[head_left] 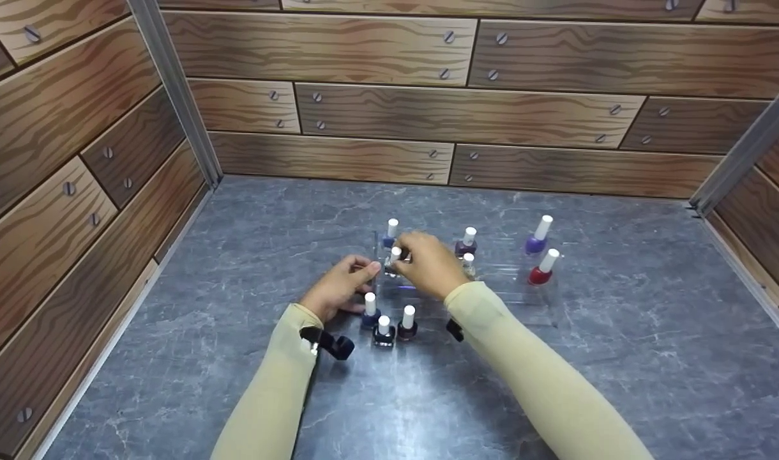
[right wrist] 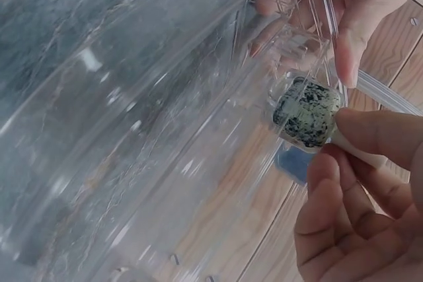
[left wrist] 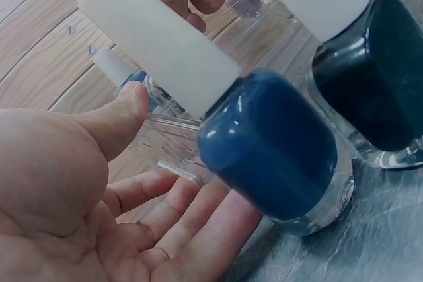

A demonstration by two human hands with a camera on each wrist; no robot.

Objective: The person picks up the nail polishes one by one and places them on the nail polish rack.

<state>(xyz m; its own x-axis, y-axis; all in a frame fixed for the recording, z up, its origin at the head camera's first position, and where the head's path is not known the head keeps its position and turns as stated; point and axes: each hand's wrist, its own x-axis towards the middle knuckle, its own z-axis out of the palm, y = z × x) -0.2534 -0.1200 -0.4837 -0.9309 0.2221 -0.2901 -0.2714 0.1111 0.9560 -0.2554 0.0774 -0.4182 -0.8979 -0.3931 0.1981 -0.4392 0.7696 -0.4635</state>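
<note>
My right hand (head_left: 433, 263) pinches a nail polish bottle with black-and-white speckles (right wrist: 307, 113) at its white cap, between thumb and fingers. The bottle is at the left end of a clear plastic rack (right wrist: 165, 163). Beside that end, my left hand (head_left: 338, 286) has its palm turned up and fingers loosely extended, the thumb right at the rack's edge. Close to the left fingers stands a blue nail polish bottle (left wrist: 271, 143). A blue bottle (head_left: 389, 242) sits behind the speckled one on the rack.
Near the front stand a black bottle (head_left: 384, 335) and a dark red one (head_left: 407, 329). Farther right on the rack are a dark purple bottle (head_left: 466, 247), a glittery one (head_left: 468, 264), a violet one (head_left: 536, 244) and a red one (head_left: 540, 275). Wood-patterned walls (head_left: 377, 115) enclose the table.
</note>
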